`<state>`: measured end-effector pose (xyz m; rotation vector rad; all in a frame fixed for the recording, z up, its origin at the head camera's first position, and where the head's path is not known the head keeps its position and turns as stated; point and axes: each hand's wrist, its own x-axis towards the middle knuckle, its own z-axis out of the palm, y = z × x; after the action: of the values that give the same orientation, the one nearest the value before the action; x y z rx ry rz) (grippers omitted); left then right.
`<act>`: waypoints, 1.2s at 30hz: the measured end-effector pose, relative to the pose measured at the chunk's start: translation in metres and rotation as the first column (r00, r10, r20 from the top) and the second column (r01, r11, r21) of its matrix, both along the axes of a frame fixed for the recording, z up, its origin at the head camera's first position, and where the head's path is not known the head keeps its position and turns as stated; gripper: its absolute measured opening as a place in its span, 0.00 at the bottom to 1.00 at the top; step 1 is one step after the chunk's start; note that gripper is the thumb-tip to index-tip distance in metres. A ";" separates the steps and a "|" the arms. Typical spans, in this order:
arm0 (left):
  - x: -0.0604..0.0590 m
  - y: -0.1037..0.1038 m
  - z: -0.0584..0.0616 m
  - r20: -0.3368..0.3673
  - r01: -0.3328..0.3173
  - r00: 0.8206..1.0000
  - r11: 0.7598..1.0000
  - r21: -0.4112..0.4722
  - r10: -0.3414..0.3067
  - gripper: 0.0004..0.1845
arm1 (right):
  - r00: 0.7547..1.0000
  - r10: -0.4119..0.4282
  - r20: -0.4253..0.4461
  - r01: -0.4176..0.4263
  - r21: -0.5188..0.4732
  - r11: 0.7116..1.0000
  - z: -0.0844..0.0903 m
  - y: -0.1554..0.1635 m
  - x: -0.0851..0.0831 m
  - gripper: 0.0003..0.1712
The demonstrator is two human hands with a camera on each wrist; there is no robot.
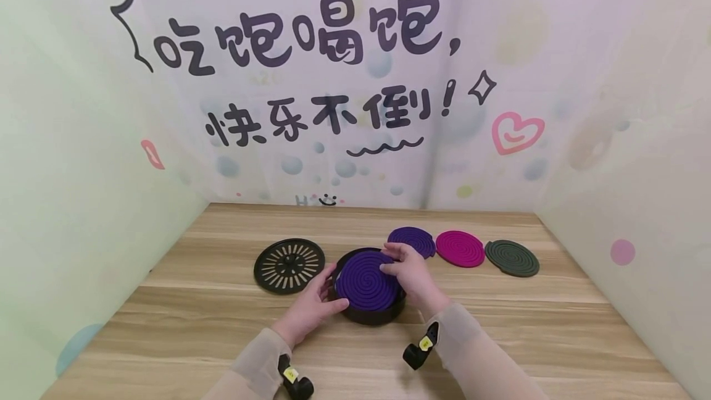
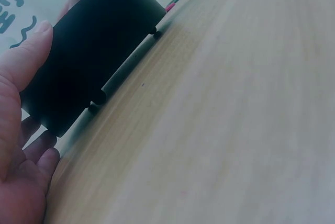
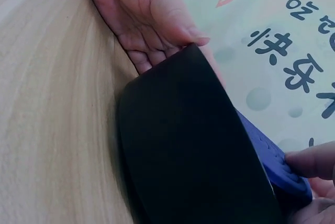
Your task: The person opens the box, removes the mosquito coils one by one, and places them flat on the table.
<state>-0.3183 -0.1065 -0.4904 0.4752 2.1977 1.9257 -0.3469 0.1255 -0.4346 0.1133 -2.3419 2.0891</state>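
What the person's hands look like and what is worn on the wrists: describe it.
The left hand and right hand wear no gloves. A pale greyish-beige cuff wraps each wrist. Each also carries a small black wrist camera with a yellow label. No cable shows.

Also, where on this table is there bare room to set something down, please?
Two wide patches of table look bare: right, between the green coil and right forearm; left, between the slotted lid and left wall. It is crowded around the black pot, where the left hand and right hand work, between the lid and back purple coil.
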 end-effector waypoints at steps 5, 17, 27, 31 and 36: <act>0.001 0.000 0.000 0.000 0.003 1.000 1.000 0.000 -0.003 0.49 | 0.999 0.018 0.033 -0.018 -0.014 1.000 0.002 0.001 0.001 0.25; 0.001 0.000 0.001 -0.003 -0.005 1.000 1.000 -0.013 0.005 0.49 | 0.996 0.035 0.086 -0.034 -0.021 0.999 0.004 0.003 0.000 0.24; 0.002 0.001 0.002 0.000 -0.002 1.000 1.000 -0.010 0.002 0.49 | 0.982 0.145 0.125 -0.137 -0.068 0.988 0.007 0.008 -0.002 0.32; 0.002 0.001 0.003 -0.001 -0.007 1.000 1.000 -0.014 0.007 0.49 | 0.973 0.187 0.133 -0.176 -0.092 0.980 0.008 0.010 -0.002 0.34; 0.002 0.001 0.003 0.004 -0.010 1.000 1.000 -0.007 0.010 0.49 | 0.968 0.202 0.150 -0.187 -0.105 0.977 0.007 0.011 -0.003 0.32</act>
<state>-0.3167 -0.1059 -0.4876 0.4605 2.2072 1.9220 -0.3500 0.1361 -0.4281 0.1898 -2.4084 2.3748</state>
